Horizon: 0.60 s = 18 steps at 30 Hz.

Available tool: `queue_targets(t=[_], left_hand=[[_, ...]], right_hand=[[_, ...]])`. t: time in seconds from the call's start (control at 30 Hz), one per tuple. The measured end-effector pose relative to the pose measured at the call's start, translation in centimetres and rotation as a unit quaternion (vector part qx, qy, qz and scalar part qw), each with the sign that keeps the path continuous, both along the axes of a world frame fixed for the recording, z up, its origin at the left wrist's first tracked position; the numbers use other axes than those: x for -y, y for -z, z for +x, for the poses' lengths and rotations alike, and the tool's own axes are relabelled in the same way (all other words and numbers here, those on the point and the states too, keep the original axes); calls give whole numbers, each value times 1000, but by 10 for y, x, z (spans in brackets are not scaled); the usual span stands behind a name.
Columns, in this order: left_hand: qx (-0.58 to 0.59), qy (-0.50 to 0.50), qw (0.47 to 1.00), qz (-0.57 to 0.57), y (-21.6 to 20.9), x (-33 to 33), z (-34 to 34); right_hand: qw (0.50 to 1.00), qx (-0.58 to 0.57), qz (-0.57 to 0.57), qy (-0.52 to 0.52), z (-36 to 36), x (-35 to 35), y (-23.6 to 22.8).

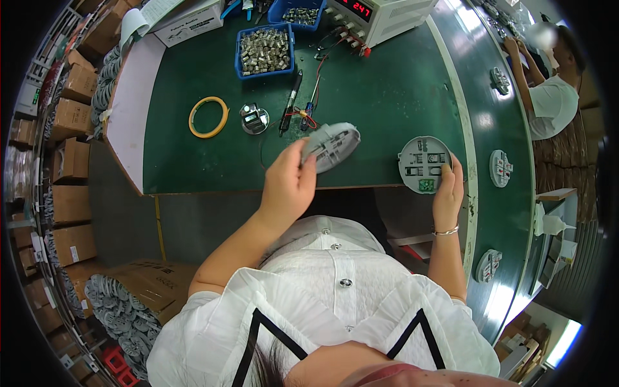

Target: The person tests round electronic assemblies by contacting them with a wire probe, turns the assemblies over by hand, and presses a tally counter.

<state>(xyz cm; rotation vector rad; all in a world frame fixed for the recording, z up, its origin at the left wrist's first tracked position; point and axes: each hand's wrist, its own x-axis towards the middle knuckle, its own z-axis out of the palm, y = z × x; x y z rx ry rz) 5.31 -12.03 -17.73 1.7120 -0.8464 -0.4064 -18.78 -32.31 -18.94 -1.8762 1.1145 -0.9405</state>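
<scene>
My left hand point(288, 182) is closed on the edge of a round grey plastic housing point(335, 145), which is tilted above the front of the green table. Slots and ribs show on its face. In my right hand point(448, 190) is a second round grey housing point(419, 155), gripped by its right rim. Its inside faces up, with several compartments and a small green circuit board point(427, 186) at the bottom. Beyond my left hand lie a round chrome-like part point(254, 119), a black pen-shaped tool point(291, 103) and a screwdriver point(308, 115) beside red and black wires point(303, 114).
A yellow tape roll point(208, 117) lies on the left of the table point(174, 161). Farther back are a blue bin point(264, 51) of small metal parts and a power supply point(380, 19). On the right, a conveyor point(487, 129) carries several grey housings; another person point(554, 97) sits beyond it.
</scene>
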Motion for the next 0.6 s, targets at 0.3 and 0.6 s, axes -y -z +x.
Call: queue_targets(t=[0.3,0.6], left_hand=[[-526,19,849,-40,-20,-24,8],[-485,106,857,-141,-47,-25,-3]], right_hand=[[820,219,527,-43,1,-7,-18],[851,369,350,-130,46,-55,-41]])
